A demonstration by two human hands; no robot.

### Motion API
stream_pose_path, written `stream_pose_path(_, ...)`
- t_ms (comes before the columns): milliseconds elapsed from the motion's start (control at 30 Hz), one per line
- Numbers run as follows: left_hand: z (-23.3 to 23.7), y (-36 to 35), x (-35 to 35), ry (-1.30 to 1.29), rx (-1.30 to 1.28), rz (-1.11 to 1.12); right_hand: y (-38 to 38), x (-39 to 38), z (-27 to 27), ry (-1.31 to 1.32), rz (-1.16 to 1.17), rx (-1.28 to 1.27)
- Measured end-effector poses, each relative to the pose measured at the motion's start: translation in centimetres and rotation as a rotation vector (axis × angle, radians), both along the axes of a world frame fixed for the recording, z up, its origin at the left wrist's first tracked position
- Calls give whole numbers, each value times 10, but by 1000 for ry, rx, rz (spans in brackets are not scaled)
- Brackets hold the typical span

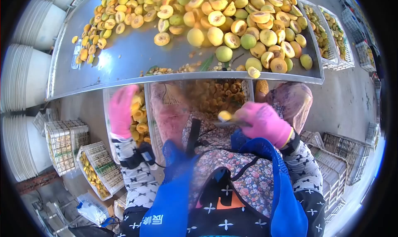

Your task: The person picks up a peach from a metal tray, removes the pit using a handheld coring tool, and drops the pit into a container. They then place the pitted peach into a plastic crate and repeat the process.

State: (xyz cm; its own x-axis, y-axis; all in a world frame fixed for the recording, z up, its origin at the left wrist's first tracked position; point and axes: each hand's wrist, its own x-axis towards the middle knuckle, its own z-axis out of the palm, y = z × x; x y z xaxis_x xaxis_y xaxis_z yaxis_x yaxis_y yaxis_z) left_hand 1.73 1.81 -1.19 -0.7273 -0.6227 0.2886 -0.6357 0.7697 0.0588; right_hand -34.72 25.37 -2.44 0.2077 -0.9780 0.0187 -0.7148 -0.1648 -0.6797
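My left hand [121, 112], in a pink glove, is over the edge of a crate of orange fruit halves [142, 127]; its fingers are blurred, and whether it holds anything is unclear. My right hand [265, 123], also gloved in pink, is closed around something dark and thin that I cannot make out. A blurred yellow fruit piece [225, 116] is at the left end of that thing. Below the table edge, between my knees, a second crate holds brownish-orange fruit pieces [224, 94].
A metal table [124, 61] bears many whole and halved yellow fruits [215, 18], loose pits and a plastic bottle [76, 54]. White stacked containers [31, 73] line the left. Crates of fruit [96, 168] stand at the lower left, others [325, 36] at the upper right.
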Motion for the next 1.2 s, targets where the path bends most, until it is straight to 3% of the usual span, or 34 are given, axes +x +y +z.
stream_pose_path(67,0,-6,-4,468,276,145,-16,-13,12,27,-110,-241)
stream_pose_path(133,-6,-37,0,406,108,113,-30,-23,8,118,-305,-356)
stream_pose_path(200,1,-50,-57,704,570,334,-42,-35,-6,239,-448,-334)
stream_pose_path(233,-1,-57,-87,807,732,411,-46,-33,-9,197,-388,-300)
stream_pose_path(300,-46,-100,-122,682,708,434,-44,-30,-11,123,-270,-222)
stream_pose_path(333,-64,-118,-136,553,654,464,-45,-14,-6,129,-159,-344)
stream_pose_path(433,-82,-137,-169,149,517,527,-21,8,-12,71,-45,74)
stream_pose_path(467,-92,-139,-171,123,442,541,-19,9,-9,68,-147,41)
stream_pose_path(567,-92,-144,-169,124,493,483,-20,11,-6,85,-419,-101)
stream_pose_path(600,-91,-137,-169,135,454,487,-21,10,-13,205,-467,-123)
stream_pose_path(633,-80,-128,-167,207,585,474,-20,9,-23,327,-513,-148)
stream_pose_path(700,-67,-119,-165,361,837,446,-11,6,-34,401,-408,26)
stream_pose_path(733,-71,-116,-158,438,812,384,-10,7,-34,436,-353,113)
stream_pose_path(833,-70,-107,-136,1119,1506,173,-5,18,-23,282,-408,-85)
stream_pose_path(933,-36,-75,-132,1486,1840,-33,-12,23,-11,167,-491,-139)
stream_pose_path(967,-36,-62,-134,1526,1813,-74,-16,25,-9,115,-507,-152)
stream_pose_path(1067,-35,-5,-157,1558,1698,-180,-26,44,19,-468,-641,117)
stream_pose_path(1200,-2,72,-183,1390,1756,-152,-53,53,20,-759,-640,112)
